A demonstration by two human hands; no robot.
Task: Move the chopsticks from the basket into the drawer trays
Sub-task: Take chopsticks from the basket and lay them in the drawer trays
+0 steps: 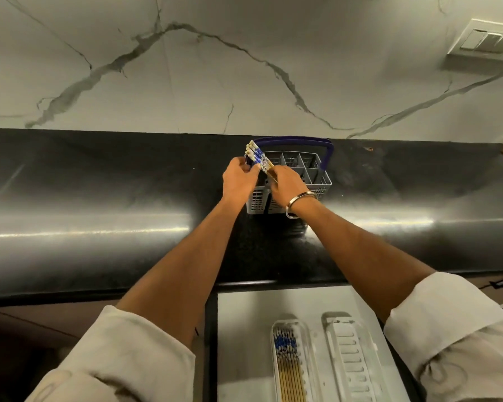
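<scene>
A grey cutlery basket (314, 172) with a blue handle stands on the black counter near the wall. Several chopsticks (257, 156) with blue-and-white patterned tops lean out of its left side. My left hand (238, 181) grips the bundle from the left, and my right hand (288, 187), with a metal bangle on the wrist, holds the same bundle from the right. Below, in the open drawer, a clear tray (276, 338) holds several chopsticks (289, 367). Beside it lies a second, white slotted tray (353, 358) with nothing in it.
The black counter (99, 204) runs the full width, backed by a white marbled wall. A switch plate (485, 39) sits on the wall at upper right. The drawer's white floor (244, 329) lies under the counter's front edge.
</scene>
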